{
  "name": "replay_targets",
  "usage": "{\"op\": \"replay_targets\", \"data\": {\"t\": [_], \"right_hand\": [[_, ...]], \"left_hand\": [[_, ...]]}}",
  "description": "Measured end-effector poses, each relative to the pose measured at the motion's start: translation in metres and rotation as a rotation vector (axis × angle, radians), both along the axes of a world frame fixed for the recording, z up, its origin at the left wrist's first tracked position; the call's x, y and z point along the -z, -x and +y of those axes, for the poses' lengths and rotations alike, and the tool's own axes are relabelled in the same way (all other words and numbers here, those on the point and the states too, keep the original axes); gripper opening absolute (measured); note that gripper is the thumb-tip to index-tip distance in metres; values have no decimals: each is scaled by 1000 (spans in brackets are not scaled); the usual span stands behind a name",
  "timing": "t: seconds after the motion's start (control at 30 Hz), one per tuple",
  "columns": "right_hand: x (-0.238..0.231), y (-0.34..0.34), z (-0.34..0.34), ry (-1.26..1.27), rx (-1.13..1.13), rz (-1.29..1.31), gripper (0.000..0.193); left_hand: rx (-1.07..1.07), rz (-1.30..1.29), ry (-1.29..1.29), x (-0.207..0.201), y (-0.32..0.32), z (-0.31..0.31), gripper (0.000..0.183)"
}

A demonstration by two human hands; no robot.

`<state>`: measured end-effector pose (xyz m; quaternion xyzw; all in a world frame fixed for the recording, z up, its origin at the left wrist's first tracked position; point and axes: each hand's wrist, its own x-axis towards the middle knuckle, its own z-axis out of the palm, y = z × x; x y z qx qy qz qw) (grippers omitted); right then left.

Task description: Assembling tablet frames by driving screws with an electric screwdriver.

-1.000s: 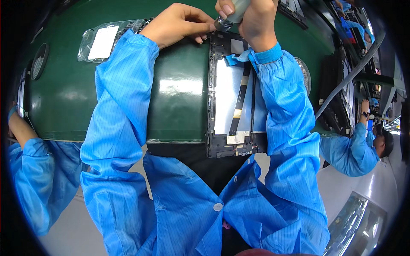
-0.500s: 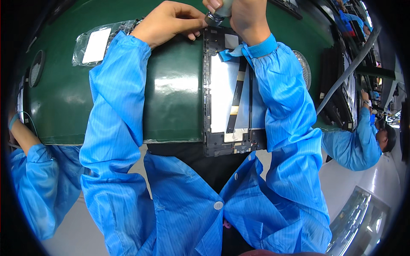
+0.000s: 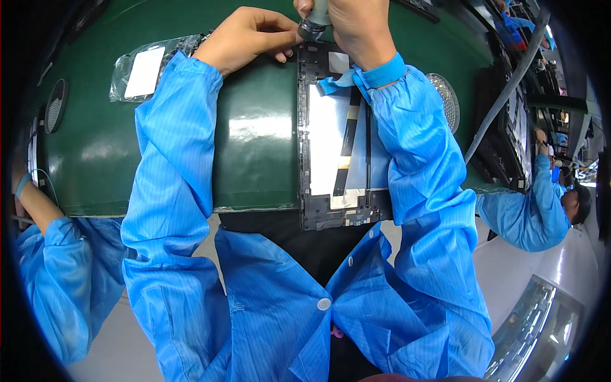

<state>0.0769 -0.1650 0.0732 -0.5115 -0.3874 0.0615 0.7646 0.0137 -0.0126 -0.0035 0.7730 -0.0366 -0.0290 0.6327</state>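
My right hand (image 3: 364, 30) is closed around a grey cylindrical power screwdriver (image 3: 313, 27) with a dark collar. Its working end points at the far left corner of an opened tablet-like device (image 3: 304, 191), and the tip itself is too small to make out. The device has a black frame, a silvery inner plate and a dark ribbon strip running lengthwise. My left hand (image 3: 247, 38) is beside that same corner, thumb and forefinger pinched next to the screwdriver's end; whatever lies between them is hidden. A blue wrist strap (image 3: 337, 83) hangs from my right cuff over the device, and my right forearm covers its right side.
On the green mat (image 3: 254, 172), a clear plastic bag (image 3: 143, 73) of small dark parts with a white label lies left. Round dishes stand at far left (image 3: 56, 105) and right (image 3: 444, 102). A grey cable (image 3: 506, 95) crosses at right. Co-workers' blue sleeves (image 3: 534, 207) show at both sides.
My right hand and the screwdriver have shifted slightly left in the picture, as has the device. My left hand keeps its pinch near the corner, almost unmoved.
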Motion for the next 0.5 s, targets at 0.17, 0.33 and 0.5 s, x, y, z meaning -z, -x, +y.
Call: {"op": "replay_targets", "data": {"t": [0.17, 0.33, 0.5], "right_hand": [[0, -2, -2, 102, 9, 65, 29], [-2, 0, 0, 81, -8, 27, 28], [-2, -1, -2, 69, -17, 32, 24]], "left_hand": [[-3, -17, -21, -11, 4, -6, 22], [23, -12, -31, -19, 6, -6, 29], [11, -10, -66, -22, 7, -8, 29]]}}
